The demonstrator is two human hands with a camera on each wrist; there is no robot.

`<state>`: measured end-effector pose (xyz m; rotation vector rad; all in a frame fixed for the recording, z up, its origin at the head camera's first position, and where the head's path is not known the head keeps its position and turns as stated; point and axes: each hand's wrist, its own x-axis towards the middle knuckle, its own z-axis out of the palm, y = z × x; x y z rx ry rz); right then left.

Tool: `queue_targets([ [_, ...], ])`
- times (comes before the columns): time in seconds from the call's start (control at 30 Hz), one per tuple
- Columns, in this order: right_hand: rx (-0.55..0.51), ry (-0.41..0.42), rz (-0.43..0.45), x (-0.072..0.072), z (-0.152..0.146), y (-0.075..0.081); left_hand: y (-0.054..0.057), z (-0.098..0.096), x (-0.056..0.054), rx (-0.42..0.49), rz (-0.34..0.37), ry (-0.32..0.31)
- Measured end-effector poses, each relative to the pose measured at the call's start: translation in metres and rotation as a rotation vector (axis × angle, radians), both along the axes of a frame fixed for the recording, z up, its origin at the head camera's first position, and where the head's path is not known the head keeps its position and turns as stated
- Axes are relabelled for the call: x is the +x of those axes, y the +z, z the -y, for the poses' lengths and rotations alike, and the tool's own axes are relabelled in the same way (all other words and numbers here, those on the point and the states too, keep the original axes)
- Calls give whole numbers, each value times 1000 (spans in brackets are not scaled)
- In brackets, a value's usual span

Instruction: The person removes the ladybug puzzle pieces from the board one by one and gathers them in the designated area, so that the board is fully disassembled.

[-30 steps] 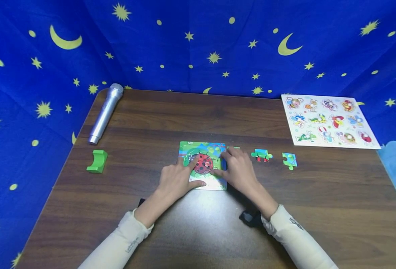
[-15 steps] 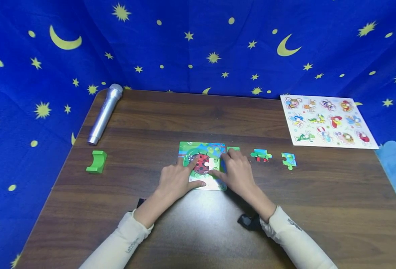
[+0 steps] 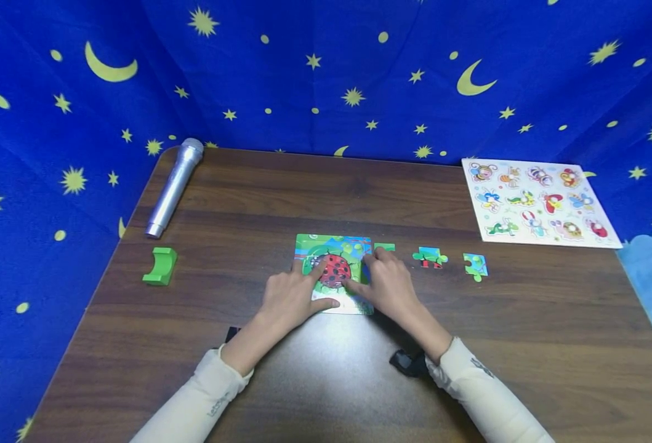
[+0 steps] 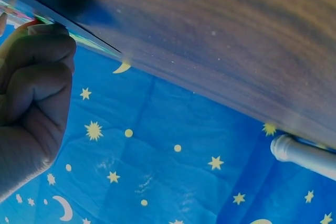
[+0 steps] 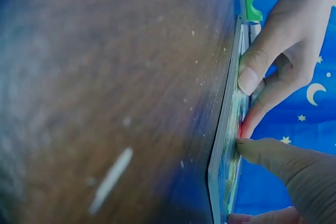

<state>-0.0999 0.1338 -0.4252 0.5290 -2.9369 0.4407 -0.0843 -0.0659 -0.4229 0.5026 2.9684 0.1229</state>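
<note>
A square ladybug jigsaw puzzle [image 3: 334, 243] lies flat on the brown table, its red spotted ladybug at the middle. My left hand [image 3: 288, 297] rests on its left side, index finger on the ladybug and thumb along the lower edge. In the left wrist view, that hand [image 4: 39, 85] shows its other fingers bent. My right hand [image 3: 393, 282] is at the puzzle's right side. Its thumb [image 5: 270, 156] presses on the surface beside the ladybug, while a finger touches the right border. Partly hidden behind the right hand is a green puzzle piece [image 3: 385, 247].
Two loose jigsaw pieces, one with red bits [image 3: 430, 256] and one green and blue [image 3: 476, 266], lie to the right. An insect picture board [image 3: 542, 203] sits at the back right. On the left are a silver microphone [image 3: 173, 187] and a green curved block [image 3: 160, 266].
A white, piece-shaped patch showed on the ladybug's right part half a second ago; that spot is red again now. Both hands have hardly moved.
</note>
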Motion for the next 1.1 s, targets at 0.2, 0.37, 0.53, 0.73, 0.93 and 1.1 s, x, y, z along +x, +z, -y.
queue_targets([
  [0.2,1,14,34,-3,-2,1,-1,-1,0,7,3,1],
  [0.37,-47,-11,126,-4,-4,4,-1,-1,0,11,-1,-1],
  [0.53,13,-28,124,-2,-1,5,0,-1,0,11,-8,3],
  [0.73,39,-69,109,-2,0,5,-1,0,1,11,-11,2],
  [0.93,27,-58,75,-1,-1,3,-1,0,1,35,-39,-9],
  [1.1,3,-51,48,0,-2,2,-1,1,1,40,-26,-3],
])
